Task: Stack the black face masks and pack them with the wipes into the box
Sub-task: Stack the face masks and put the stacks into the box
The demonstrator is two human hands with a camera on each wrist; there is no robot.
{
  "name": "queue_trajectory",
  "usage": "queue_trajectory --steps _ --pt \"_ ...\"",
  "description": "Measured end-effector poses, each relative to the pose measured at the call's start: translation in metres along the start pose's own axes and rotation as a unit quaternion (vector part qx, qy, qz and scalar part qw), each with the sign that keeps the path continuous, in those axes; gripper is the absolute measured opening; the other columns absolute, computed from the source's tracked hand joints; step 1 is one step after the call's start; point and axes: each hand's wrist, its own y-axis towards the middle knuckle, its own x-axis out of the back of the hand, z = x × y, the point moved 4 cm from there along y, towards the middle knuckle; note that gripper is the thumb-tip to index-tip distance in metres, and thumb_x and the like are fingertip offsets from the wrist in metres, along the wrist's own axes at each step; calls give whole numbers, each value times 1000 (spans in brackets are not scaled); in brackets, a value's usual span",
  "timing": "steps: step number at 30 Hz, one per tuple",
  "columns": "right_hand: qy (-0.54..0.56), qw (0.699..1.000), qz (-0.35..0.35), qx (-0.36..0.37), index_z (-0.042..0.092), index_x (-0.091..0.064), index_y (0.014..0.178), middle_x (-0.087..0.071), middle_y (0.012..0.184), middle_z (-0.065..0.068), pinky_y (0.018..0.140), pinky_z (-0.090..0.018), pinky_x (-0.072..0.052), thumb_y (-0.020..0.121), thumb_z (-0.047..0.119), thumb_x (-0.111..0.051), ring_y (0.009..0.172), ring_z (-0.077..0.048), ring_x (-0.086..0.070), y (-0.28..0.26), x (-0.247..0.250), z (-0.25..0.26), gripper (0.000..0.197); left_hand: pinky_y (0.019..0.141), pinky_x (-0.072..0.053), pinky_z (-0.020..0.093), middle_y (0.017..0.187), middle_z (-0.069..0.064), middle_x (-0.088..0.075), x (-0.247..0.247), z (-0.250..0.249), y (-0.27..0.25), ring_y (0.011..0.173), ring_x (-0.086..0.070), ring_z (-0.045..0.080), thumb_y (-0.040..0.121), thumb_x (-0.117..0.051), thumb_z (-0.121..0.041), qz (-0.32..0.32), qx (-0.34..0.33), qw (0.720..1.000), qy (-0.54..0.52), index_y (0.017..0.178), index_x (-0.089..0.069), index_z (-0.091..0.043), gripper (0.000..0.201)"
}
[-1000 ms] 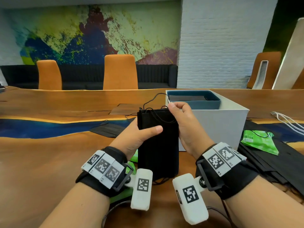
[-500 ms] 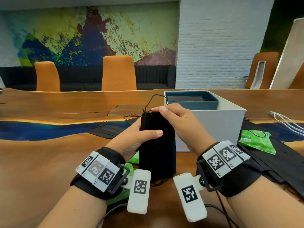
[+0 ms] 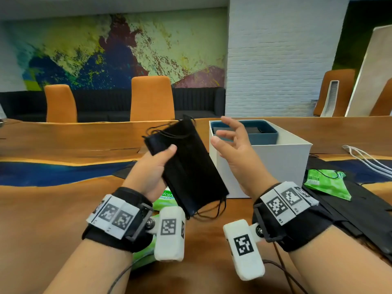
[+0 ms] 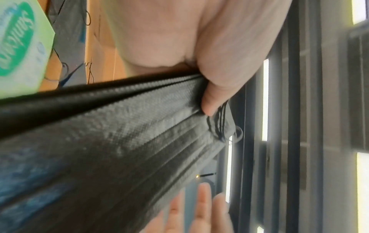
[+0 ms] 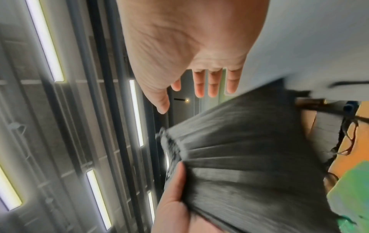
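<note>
My left hand (image 3: 152, 166) grips a stack of black face masks (image 3: 186, 166), thumb on top, holding it tilted in the air left of the white box (image 3: 275, 166). In the left wrist view the thumb (image 4: 215, 88) presses on the pleated mask stack (image 4: 119, 141). My right hand (image 3: 233, 149) hovers open beside the stack, fingers spread, in front of the box and touching nothing. The right wrist view shows that open hand (image 5: 189, 47) above the mask stack (image 5: 249, 149). A dark blue tray (image 3: 265, 134) sits inside the box. A green wipes pack (image 3: 326, 183) lies to the right.
Another green wipes pack (image 3: 165, 198) lies under my left wrist on the wooden table (image 3: 42, 209). More black masks (image 3: 360, 213) lie spread at the right and one (image 3: 125, 172) behind my left hand. White cables (image 3: 364, 158) run at the far right. Orange chairs (image 3: 151, 98) stand beyond the table.
My right hand has let go of the top of the mask stack and opened beside it. The left hand has lifted and tilted the stack to the left.
</note>
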Motion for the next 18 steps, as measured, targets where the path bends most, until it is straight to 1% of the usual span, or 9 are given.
queue_trajectory --steps 3,5,6,8,10,12,14,16,18 --pt "25 997 26 -70 28 -40 133 -59 111 1 101 -37 -44 94 35 -52 107 -12 -57 0 -2 -7 41 74 -54 39 112 11 -70 7 -19 6 94 -70 23 99 -44 -26 -38 13 996 -78 125 -57 -10 34" --pt "84 988 54 -118 21 -45 130 -64 110 -3 97 -37 -49 95 37 -50 99 -13 -63 -1 -9 -11 39 69 -54 37 107 9 -71 5 -34 9 87 -71 21 100 -43 -30 -57 -5 994 -97 121 -58 -8 35" --pt "124 980 68 -138 21 -49 126 -66 108 -4 94 -36 -51 95 37 -50 95 -14 -66 -3 -13 -12 35 65 -55 34 104 7 -71 2 -42 10 84 -72 19 101 -41 -30 -62 -21 993 -102 118 -59 -8 33" --pt "193 962 104 -164 22 -54 120 -71 107 -2 95 -38 -50 94 36 -51 99 -18 -68 -6 -20 -10 30 61 -54 29 100 5 -71 -7 -53 11 82 -70 16 102 -40 -30 -75 -46 990 -108 113 -60 -8 31" --pt "221 954 121 -166 18 -56 123 -71 110 -5 98 -43 -47 94 32 -52 104 -26 -66 -8 -23 -7 32 63 -53 31 104 6 -69 -15 -58 13 87 -67 18 102 -40 -30 -91 -50 987 -121 118 -58 -8 33" --pt "235 953 104 -162 14 -57 121 -70 104 -8 90 -40 -52 95 25 -53 94 -25 -65 -7 -23 -3 29 64 -51 34 107 8 -67 -22 -56 15 90 -66 21 101 -41 -30 -101 -43 985 -130 122 -57 -6 35" --pt "262 948 77 -165 10 -56 118 -67 99 -10 75 -32 -57 96 18 -52 85 -22 -66 -5 -22 0 24 64 -51 35 106 9 -66 -31 -54 16 87 -65 21 102 -40 -29 -104 -42 984 -141 121 -55 -6 34" --pt "271 946 44 -174 9 -57 110 -66 93 -9 60 -23 -56 96 12 -51 76 -18 -65 -4 -17 3 16 64 -51 35 105 10 -65 -38 -51 17 86 -64 22 102 -41 -27 -106 -40 982 -151 120 -55 -6 31" --pt "249 952 1 -179 10 -58 102 -64 87 -8 54 -19 -53 96 10 -52 68 -14 -62 -3 -5 6 8 60 -53 35 103 10 -66 -44 -51 18 86 -64 23 101 -43 -24 -97 -38 984 -147 120 -55 -6 29"
